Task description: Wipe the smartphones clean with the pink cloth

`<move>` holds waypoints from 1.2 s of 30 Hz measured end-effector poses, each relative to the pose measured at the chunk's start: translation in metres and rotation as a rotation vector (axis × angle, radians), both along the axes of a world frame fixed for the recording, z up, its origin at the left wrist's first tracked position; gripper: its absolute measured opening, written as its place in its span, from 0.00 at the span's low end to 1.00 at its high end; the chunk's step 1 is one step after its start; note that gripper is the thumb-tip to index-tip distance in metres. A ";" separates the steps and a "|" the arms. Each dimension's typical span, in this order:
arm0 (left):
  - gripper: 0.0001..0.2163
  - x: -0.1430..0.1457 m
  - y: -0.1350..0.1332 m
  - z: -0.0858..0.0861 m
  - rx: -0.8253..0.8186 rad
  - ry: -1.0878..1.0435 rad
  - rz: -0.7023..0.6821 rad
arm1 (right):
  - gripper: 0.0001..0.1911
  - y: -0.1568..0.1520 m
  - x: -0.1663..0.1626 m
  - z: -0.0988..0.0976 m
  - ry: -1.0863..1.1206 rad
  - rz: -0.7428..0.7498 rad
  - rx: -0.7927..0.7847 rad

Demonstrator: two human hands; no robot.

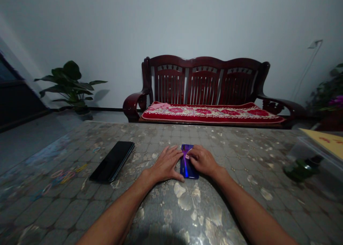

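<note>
A phone [189, 171] with a shiny blue-purple back lies face down on the table between my two hands. My left hand [166, 164] rests along its left side with the fingers stretched out, fingertips and thumb at the phone's edge. Over the phone's upper right part, my right hand [202, 160] is closed, its fingers bent and pinched together. At those fingertips, against the phone's back, shows a small pinkish-white thing [187, 155]; it is too small and partly covered to name.
A larger black phone or tablet [112, 162] lies to the left, with several coloured rubber bands [64, 176] beyond it. On the right stand a dark green bottle [301, 169] and a clear plastic box [331, 182] under a yellow card [325, 141]. A wooden bench [205, 82] stands behind the table.
</note>
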State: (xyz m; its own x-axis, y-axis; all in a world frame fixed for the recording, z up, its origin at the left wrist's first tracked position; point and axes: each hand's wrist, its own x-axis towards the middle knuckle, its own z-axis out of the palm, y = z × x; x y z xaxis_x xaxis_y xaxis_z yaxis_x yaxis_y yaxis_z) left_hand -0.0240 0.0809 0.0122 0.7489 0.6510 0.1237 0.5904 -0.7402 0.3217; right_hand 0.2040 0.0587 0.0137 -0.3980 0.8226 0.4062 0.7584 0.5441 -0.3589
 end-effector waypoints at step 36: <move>0.44 0.002 -0.001 -0.014 0.062 -0.025 0.033 | 0.07 -0.004 -0.002 0.002 0.006 0.039 -0.036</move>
State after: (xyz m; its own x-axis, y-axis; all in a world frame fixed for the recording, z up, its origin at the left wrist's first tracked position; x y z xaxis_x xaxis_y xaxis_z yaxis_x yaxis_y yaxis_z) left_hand -0.0219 0.0804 -0.0017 0.7230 0.6661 0.1829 0.6076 -0.7392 0.2905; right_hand 0.2017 0.0542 0.0154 -0.4279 0.8202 0.3796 0.7342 0.5604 -0.3833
